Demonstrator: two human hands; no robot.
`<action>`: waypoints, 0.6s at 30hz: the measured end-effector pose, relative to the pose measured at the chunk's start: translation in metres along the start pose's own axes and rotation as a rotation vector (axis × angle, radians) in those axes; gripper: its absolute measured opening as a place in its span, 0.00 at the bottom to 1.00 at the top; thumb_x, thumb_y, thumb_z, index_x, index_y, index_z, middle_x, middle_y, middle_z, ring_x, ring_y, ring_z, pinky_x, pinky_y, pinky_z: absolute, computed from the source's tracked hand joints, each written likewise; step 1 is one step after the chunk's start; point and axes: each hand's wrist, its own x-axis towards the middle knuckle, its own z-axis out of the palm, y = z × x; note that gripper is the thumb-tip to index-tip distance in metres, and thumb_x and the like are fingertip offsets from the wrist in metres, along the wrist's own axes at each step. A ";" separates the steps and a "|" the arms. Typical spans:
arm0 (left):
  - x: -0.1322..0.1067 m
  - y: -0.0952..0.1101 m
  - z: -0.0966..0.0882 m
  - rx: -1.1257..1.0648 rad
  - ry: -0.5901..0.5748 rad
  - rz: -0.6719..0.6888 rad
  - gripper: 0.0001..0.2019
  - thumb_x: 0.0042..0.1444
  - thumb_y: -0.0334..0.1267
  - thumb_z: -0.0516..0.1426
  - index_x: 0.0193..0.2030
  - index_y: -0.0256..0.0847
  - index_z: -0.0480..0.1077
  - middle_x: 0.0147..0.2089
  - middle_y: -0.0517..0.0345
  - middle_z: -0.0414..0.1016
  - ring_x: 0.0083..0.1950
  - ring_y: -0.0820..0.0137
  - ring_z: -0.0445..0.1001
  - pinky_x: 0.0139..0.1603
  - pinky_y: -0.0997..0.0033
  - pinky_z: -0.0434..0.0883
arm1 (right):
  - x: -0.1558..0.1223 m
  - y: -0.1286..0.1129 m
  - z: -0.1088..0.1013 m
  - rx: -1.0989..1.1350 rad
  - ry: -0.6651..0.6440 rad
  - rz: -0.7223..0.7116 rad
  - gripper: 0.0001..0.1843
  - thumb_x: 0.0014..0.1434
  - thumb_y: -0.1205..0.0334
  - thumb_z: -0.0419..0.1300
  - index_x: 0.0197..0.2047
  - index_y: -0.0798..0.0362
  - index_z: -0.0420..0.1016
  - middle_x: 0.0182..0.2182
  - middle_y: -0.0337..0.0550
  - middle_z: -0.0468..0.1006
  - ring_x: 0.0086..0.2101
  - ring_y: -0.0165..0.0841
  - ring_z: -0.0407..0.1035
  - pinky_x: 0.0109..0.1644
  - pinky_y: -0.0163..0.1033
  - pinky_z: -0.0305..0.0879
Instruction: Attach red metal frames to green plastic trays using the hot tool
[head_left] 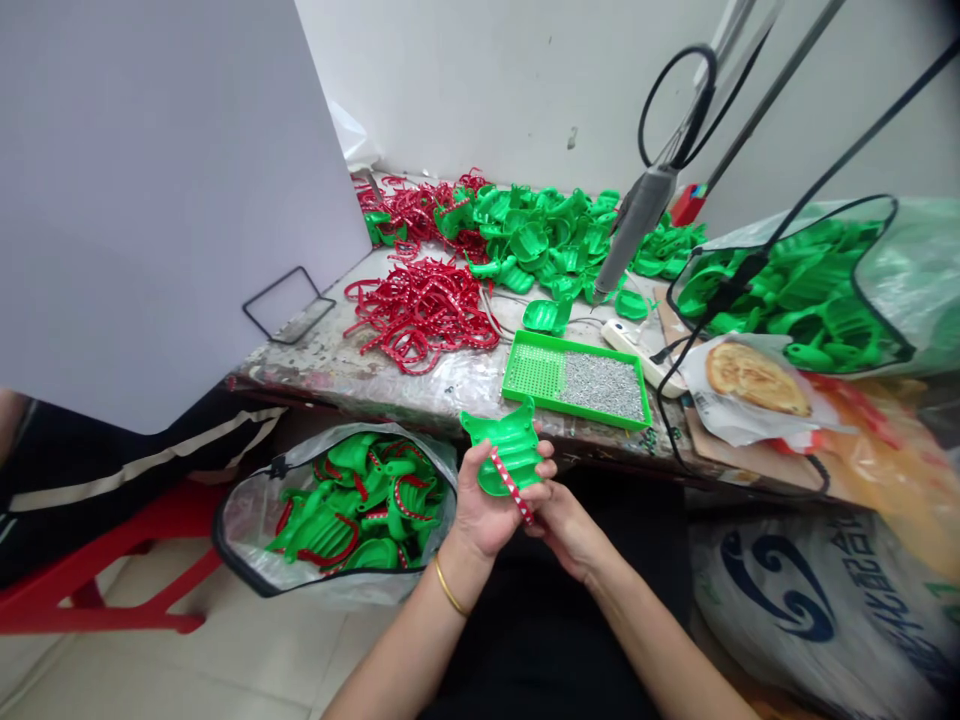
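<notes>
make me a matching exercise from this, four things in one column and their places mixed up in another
1. green ridged plastic piece behind a red strap
2. grey electric screwdriver
3. silver metal bits
4. flatbread

A. in the green tray
B. in the left hand
C. in a white wrapper
D. above the table

Pairs: 1-B, 2-D, 3-A, 4-C

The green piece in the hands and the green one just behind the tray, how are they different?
The held green piece is up in the left hand; the other green piece lies on the table. A red strip with white marks crosses the held green piece, by the right hand; no strip shows on the other green piece. Both are bright green and ridged.
</notes>
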 end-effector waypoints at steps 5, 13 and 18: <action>0.009 0.005 -0.005 0.194 0.052 0.042 0.26 0.52 0.47 0.59 0.54 0.32 0.66 0.46 0.44 0.71 0.42 0.66 0.70 0.40 0.69 0.68 | -0.002 -0.028 -0.021 -0.060 0.153 -0.092 0.20 0.44 0.53 0.69 0.35 0.57 0.71 0.22 0.36 0.67 0.20 0.21 0.53 0.21 0.29 0.45; 0.028 -0.011 -0.004 0.535 0.022 0.160 0.36 0.43 0.59 0.62 0.53 0.33 0.70 0.49 0.42 0.74 0.45 0.62 0.72 0.44 0.66 0.68 | -0.006 -0.088 -0.032 -0.472 0.313 -0.417 0.21 0.50 0.48 0.65 0.41 0.54 0.72 0.32 0.43 0.77 0.26 0.30 0.69 0.28 0.34 0.65; 0.034 -0.019 -0.002 0.642 0.004 0.148 0.35 0.40 0.60 0.63 0.49 0.33 0.73 0.44 0.44 0.75 0.40 0.66 0.72 0.41 0.69 0.68 | -0.007 -0.092 -0.031 -0.677 0.290 -0.454 0.17 0.56 0.50 0.60 0.43 0.53 0.72 0.35 0.45 0.77 0.30 0.33 0.73 0.36 0.39 0.70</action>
